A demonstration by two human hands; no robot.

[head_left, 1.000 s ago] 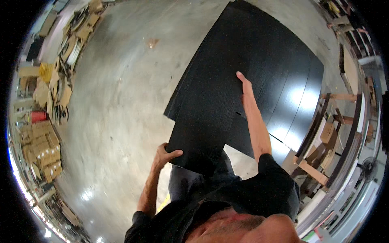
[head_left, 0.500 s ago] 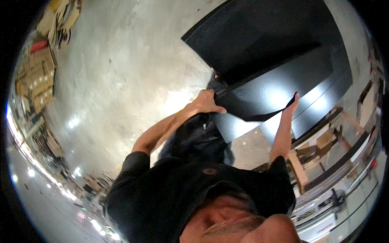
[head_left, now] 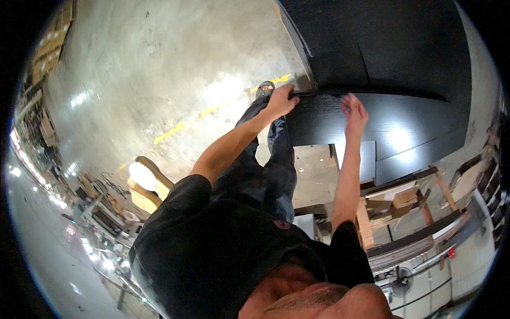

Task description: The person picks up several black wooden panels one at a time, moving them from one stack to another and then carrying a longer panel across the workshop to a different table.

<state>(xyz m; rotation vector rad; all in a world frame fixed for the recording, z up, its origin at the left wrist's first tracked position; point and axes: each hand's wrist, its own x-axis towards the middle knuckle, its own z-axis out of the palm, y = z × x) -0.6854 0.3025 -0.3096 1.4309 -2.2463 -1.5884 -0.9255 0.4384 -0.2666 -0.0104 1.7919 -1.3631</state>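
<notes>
Both hands [head_left: 282, 102] [head_left: 354, 116] are nearer together at the panel [head_left: 390, 118]

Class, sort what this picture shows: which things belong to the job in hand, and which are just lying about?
Belonging to the job:
black panels
left hand, at a panel's corner
right hand, over a panel

Just lying about:
cardboard box
wooden frame
fan
</notes>
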